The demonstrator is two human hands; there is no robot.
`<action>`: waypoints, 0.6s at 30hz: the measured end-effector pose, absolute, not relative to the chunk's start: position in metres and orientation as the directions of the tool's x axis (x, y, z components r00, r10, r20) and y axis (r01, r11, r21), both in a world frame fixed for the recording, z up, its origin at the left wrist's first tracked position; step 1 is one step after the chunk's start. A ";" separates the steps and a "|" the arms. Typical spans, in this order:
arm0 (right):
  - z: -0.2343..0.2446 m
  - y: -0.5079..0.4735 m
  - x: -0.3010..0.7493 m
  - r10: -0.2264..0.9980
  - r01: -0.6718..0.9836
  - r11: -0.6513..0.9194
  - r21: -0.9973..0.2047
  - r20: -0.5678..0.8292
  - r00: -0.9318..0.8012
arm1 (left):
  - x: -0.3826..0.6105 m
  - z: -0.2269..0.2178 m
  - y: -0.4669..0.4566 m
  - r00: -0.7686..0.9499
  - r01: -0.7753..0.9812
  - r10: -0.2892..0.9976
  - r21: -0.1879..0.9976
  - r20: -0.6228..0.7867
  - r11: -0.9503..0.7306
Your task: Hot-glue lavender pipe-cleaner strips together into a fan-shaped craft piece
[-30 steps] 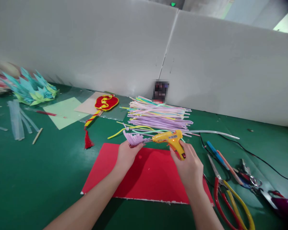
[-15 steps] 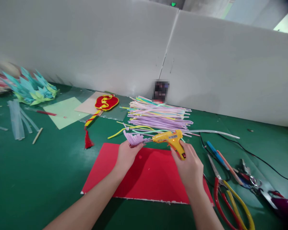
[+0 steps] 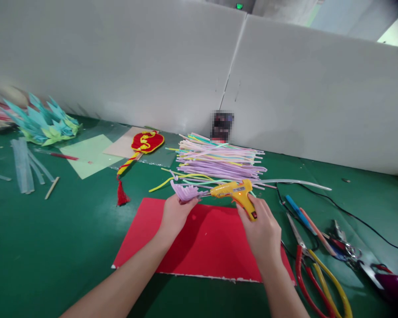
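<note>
My left hand [image 3: 174, 217] pinches a small purple piece made of folded pipe cleaners [image 3: 185, 192] above the far edge of a red sheet [image 3: 205, 245]. My right hand [image 3: 261, 230] is closed round the handle of a yellow hot-glue gun [image 3: 234, 192]. The gun's nozzle points left and touches the purple piece. A clear glue stick [image 3: 295, 183] sticks out of the gun's back toward the right. Behind both hands lies a pile of pastel pipe cleaners [image 3: 219, 160], mostly purple.
Pliers and scissors with red, yellow and blue handles [image 3: 313, 251] lie at the right beside a black cable [image 3: 354, 216]. A red-and-yellow tasselled ornament [image 3: 142, 145], paper sheets [image 3: 88, 154], clear glue sticks [image 3: 23, 165] and teal paper flowers [image 3: 43, 121] lie at the left. White partition boards [image 3: 199, 66] stand behind.
</note>
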State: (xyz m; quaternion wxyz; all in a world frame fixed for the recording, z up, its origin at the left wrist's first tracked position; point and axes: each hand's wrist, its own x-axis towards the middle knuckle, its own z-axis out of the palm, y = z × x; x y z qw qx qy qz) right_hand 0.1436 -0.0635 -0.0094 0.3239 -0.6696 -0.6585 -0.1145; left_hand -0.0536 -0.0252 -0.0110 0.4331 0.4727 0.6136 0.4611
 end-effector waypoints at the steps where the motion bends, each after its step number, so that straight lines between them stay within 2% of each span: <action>1: -0.009 -0.063 0.144 0.807 0.955 0.079 -0.284 0.580 0.106 | -0.054 -0.011 -0.025 -0.178 0.185 0.980 0.974 -0.095 0.128; 18: -0.010 -0.064 0.145 0.801 0.952 0.070 -0.299 0.586 0.125 | -0.053 -0.010 -0.025 -0.177 0.154 0.980 0.980 -0.095 0.123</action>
